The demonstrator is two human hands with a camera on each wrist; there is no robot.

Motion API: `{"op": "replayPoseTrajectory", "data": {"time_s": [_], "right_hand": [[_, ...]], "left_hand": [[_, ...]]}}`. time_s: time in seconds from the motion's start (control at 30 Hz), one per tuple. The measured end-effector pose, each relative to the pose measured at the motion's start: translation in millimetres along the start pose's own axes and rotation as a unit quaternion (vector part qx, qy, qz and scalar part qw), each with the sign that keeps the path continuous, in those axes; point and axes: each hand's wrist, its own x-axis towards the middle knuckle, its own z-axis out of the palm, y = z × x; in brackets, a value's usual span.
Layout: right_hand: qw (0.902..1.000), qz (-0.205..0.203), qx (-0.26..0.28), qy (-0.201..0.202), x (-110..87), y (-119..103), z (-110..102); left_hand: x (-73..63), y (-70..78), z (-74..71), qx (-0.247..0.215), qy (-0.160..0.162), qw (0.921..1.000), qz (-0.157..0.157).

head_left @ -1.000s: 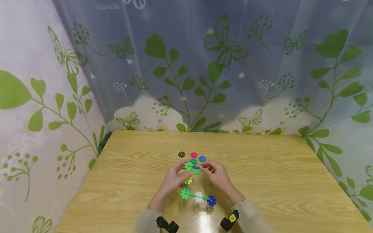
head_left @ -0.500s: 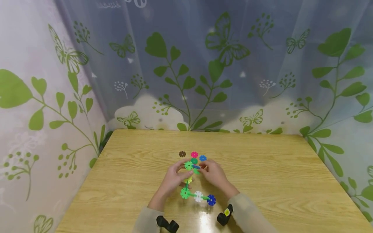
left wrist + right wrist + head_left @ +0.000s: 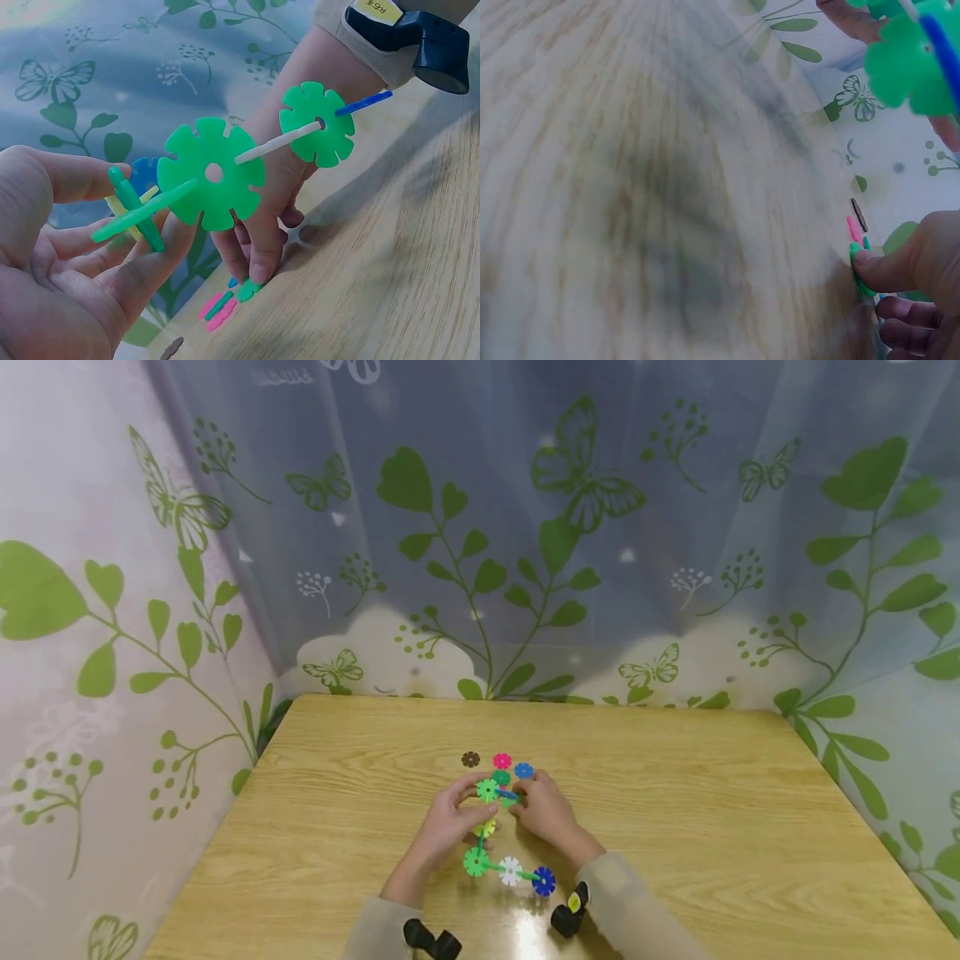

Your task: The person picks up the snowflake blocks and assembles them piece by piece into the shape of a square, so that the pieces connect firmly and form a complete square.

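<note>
My left hand (image 3: pixel 450 814) pinches a chain of interlocked notched plastic discs. It holds the chain above the table, near the yellow disc (image 3: pixel 486 829). Along the chain are a light green disc (image 3: pixel 487 790) at the far end, a lower green disc (image 3: pixel 476 862), a white disc (image 3: pixel 511 871) and a dark blue disc (image 3: pixel 543 881). A blue disc (image 3: pixel 506 794), seen edge-on, joins the far end. My right hand (image 3: pixel 546 810) pinches a loose green disc (image 3: pixel 857 270) low at the table, its thumb on the face. Its fingers hide part of this disc.
Beyond the hands, a brown disc (image 3: pixel 470 759), a pink disc (image 3: pixel 502 762), a dark green disc (image 3: pixel 501 777) and a light blue disc (image 3: pixel 523 770) lie on the wooden table (image 3: pixel 675 793). A patterned curtain (image 3: pixel 480 568) hangs behind.
My right hand has moved left and its fingers have closed on the loose green disc, covering more of it. My left hand and the chain have stayed nearly still.
</note>
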Motion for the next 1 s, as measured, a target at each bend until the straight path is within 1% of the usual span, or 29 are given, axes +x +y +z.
{"op": "replayPoseTrajectory", "data": {"time_s": [0.03,0.13,0.23,0.27,0.3,0.4,0.5,0.63,0.7,0.77,0.87,0.97,1.0], "right_hand": [[1.0,0.0,0.004,0.001,0.1,0.3,-0.5],[0.9997,0.0,0.022,0.006,-0.1,2.2,-1.0],[0.9984,0.005,0.056,0.01,-2.7,3.8,-1.9],[0.9976,0.008,0.068,0.011,-3.8,4.5,-2.0],[0.9969,0.01,0.077,0.012,-5.1,5.1,-2.3],[0.9936,0.02,0.11,0.015,-9.6,7.0,-3.3],[0.9872,0.023,0.156,0.026,-13.5,8.7,-4.4],[0.9712,0.024,0.229,0.06,-17.6,9.7,-9.8],[0.9619,0.02,0.26,0.081,-21.0,9.2,-13.4],[0.9514,0.022,0.293,0.091,-24.3,7.8,-16.9],[0.9316,0.03,0.351,0.088,-28.3,4.7,-20.5],[0.9142,0.042,0.394,0.084,-29.8,1.1,-23.4],[0.9101,0.044,0.403,0.085,-29.8,0.0,-24.2]], "left_hand": [[-1.5,3.0,0.9,0.0,0.0,1.0,0.001],[-1.2,2.9,0.8,0.0,0.0,1.0,0.0],[-1.5,4.5,1.2,-0.005,0.001,1.0,0.0],[0.1,1.9,0.5,-0.006,0.001,1.0,0.0],[-0.2,2.5,0.7,-0.007,0.001,1.0,0.001],[-0.5,2.8,1.4,-0.011,-0.001,0.9999,0.001],[-0.4,1.4,1.6,-0.011,0.001,0.9999,-0.001],[0.8,0.8,3.1,-0.011,0.007,0.9999,0.004],[1.4,0.2,4.7,-0.01,0.008,0.9999,0.006],[1.3,-0.4,6.3,-0.01,0.007,0.9999,0.005],[0.3,-0.9,7.8,-0.01,0.008,0.9999,-0.001],[0.3,0.0,7.8,-0.009,0.013,0.9999,-0.003],[1.0,0.3,7.6,-0.008,0.015,0.9998,-0.002]]}}
